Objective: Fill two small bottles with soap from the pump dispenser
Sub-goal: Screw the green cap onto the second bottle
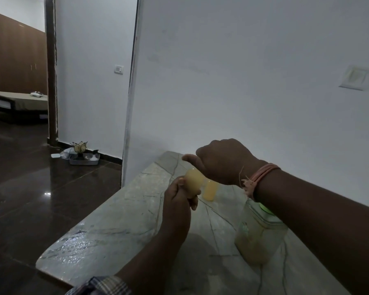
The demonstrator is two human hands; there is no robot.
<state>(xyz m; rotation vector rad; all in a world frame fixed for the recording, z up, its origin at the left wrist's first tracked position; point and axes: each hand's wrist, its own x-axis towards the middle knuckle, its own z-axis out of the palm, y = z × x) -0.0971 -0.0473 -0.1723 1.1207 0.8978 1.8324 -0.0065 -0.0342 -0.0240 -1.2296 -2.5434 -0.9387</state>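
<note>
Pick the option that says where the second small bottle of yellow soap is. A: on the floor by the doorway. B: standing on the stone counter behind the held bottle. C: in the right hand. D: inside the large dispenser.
B: the second bottle stands on the counter, untouched by either hand.

L hand [180, 195] is raised mid-frame, fingers curled round a small bottle [193, 181], gripping its lower part; forearm comes up from bottom centre w/ a checked sleeve at the elbow end. R hand [223, 161] is just above and beyond the L, knuckles up, fingers curled under, thumb pointing left. R forearm enters from the right; thread bands on wrist.
</note>
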